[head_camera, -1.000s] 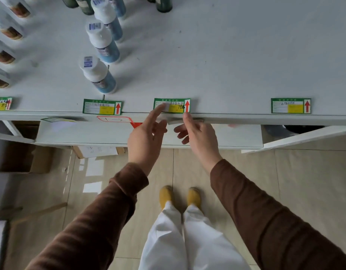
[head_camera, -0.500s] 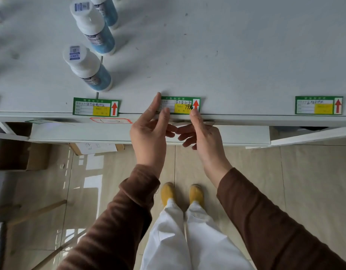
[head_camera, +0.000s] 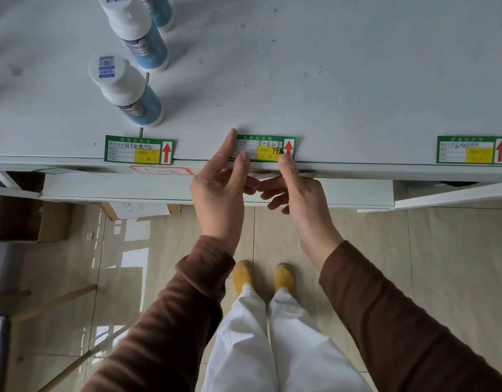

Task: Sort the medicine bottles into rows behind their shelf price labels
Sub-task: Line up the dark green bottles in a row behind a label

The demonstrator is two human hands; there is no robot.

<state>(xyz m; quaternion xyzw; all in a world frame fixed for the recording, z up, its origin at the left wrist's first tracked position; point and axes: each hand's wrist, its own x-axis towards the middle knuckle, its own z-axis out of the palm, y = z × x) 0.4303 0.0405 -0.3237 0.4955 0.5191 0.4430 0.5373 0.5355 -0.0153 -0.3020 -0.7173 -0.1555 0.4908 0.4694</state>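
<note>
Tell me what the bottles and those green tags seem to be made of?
The front bottle looks like plastic: smooth white cap, glossy blue wrap label. The middle price label, under both hands' fingertips, looks like printed paper or thin card with handwriting on it, possibly laminated. The shelf looks matte white-painted, probably metal or board.

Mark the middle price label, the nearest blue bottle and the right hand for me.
middle price label point(head_camera: 268, 149): head view, on its yellow price box.
nearest blue bottle point(head_camera: 118, 77): head view, on its white cap.
right hand point(head_camera: 299, 199): head view, on the back of the hand.
</note>
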